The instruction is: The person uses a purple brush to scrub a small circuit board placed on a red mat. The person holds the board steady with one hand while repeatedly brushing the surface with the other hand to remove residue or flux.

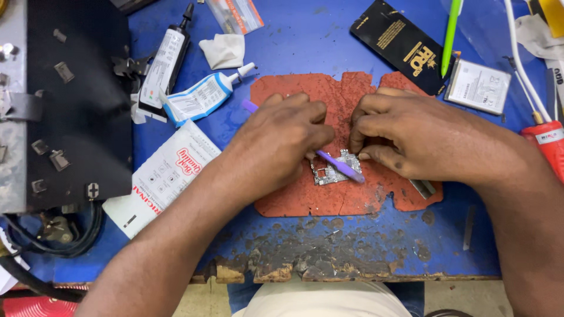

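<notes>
At centre frame, the left hand point(282, 144) pinches a purple pry tool point(341, 167), its tip on the small circuit board point(335, 170) lying on the red mat point(329, 94). The right hand point(399, 138), fingers curled, pins the board's right edge. A slipping tip could gouge components.

Left hand point(281, 138) covers the middle of the purple tool point(343, 169); only its ends show. Right hand point(405, 141) hides the small circuit board's point(330, 172) three o'clock edge. At two o'clock, the green pen point(451, 28) runs off frame.
</notes>
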